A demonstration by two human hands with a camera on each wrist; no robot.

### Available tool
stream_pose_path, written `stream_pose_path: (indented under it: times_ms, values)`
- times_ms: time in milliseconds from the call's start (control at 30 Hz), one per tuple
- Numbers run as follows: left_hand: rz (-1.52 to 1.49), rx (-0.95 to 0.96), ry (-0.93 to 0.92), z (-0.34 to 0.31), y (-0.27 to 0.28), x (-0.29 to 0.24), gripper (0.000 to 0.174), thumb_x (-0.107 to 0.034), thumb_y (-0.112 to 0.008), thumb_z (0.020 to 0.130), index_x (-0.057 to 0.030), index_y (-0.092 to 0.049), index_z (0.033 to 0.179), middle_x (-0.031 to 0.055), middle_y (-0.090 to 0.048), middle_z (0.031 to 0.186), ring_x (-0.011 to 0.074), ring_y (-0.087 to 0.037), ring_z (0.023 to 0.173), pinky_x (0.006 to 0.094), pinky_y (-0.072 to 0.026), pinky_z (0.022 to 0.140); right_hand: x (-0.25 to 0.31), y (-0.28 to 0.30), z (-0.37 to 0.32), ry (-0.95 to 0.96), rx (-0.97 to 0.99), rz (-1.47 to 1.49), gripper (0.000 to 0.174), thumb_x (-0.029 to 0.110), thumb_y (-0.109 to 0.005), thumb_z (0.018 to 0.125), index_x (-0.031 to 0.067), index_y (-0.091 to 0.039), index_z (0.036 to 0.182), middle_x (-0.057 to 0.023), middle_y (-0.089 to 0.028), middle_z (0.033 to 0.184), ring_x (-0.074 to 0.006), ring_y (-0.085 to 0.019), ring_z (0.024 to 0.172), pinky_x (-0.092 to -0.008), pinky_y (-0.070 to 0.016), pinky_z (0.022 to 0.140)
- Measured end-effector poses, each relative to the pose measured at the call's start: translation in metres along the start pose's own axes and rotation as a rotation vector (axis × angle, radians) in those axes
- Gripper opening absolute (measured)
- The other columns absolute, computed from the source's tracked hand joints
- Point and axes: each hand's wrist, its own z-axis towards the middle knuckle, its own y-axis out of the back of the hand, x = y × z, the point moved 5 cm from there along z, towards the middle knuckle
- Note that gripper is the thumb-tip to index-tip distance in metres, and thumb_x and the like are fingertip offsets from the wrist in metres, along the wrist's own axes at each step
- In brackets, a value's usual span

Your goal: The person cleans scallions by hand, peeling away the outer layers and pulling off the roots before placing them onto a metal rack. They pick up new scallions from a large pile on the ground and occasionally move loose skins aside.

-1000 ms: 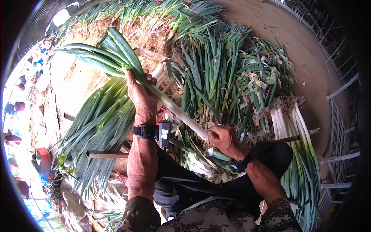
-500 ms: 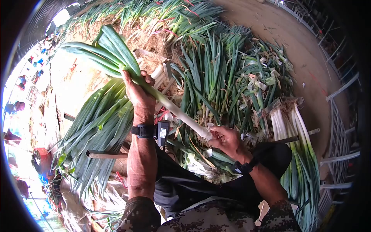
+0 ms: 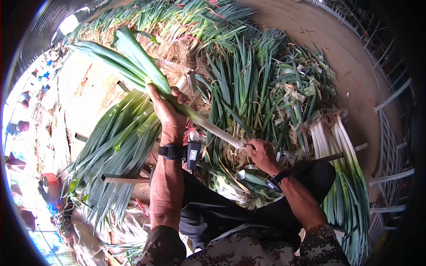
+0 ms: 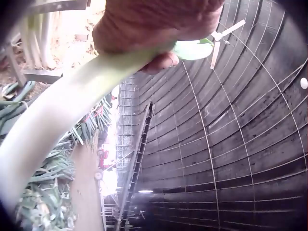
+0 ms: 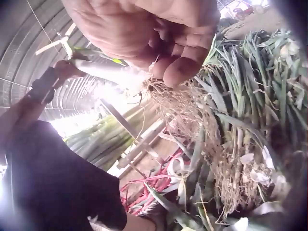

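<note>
One long green onion (image 3: 212, 127) slants across the middle of the head view, leaves up left and white root end down right. Around its upper stalk the left hand (image 3: 169, 108) curls its fingers; the left wrist view shows that hand (image 4: 159, 26) over the pale stalk (image 4: 62, 103). At the root end the right hand (image 3: 263, 155) has curled fingers. From the right wrist, thumb and fingers of the right hand (image 5: 149, 38) pinch at the base of the white stalk (image 5: 108, 72), beside its stringy roots (image 5: 168, 98).
A leafy onion bundle (image 3: 120, 137) lies on a rack at left, and another bundle (image 3: 341, 177) on a rack at right. Piled onions (image 3: 242, 84) and peeled leaves (image 3: 306, 84) cover the ground ahead. Pink ties (image 5: 159, 185) lie near the person's leg (image 5: 62, 178).
The right hand's fingers loosened at the root end, then curled in again. Both hands and the onion have shifted slightly; the root end is a little higher and farther right.
</note>
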Motion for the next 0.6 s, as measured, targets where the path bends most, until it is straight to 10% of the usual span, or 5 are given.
stream_pose_path:
  times_ms: [233, 367, 600]
  values:
    - [0.041, 0.139, -0.032, 0.001, -0.01, -0.03, 0.061, -0.062, -0.042, 0.099, -0.0084, -0.052, 0.126, 0.0006, -0.048, 0.065, 0.0108, -0.039, 0.047, 0.0257, -0.0343, 0.047, -0.083, 0.006, -0.042, -0.125, 0.247, -0.182, 0.021, -0.003, -0.058, 0.077, 0.0043, -0.068, 0.094, -0.0171, -0.066, 0.081, -0.0357, -0.065, 0.074, -0.0401, -0.049, 0.065]
    - [-0.004, 0.077, -0.044, 0.011, -0.001, -0.026, 0.058, -0.062, -0.042, 0.099, -0.0101, -0.054, 0.123, 0.0025, -0.05, 0.065, 0.0125, -0.041, 0.047, 0.0265, -0.0356, 0.046, -0.023, -0.001, -0.009, -0.02, 0.073, 0.361, 0.024, 0.008, -0.068, 0.085, 0.002, -0.071, 0.108, -0.0161, -0.071, 0.088, -0.0201, -0.07, 0.079, -0.0334, -0.0519, 0.066]
    - [0.006, 0.042, -0.043, 0.01, -0.002, -0.021, 0.057, -0.061, -0.04, 0.099, -0.0105, -0.056, 0.121, 0.002, -0.052, 0.066, 0.0138, -0.043, 0.047, 0.0279, -0.0359, 0.048, 0.045, 0.004, 0.001, 0.013, 0.133, 0.23, 0.014, 0.011, -0.072, 0.085, 0.0004, -0.07, 0.094, -0.0154, -0.065, 0.074, -0.0236, -0.066, 0.063, -0.0334, -0.0494, 0.058]
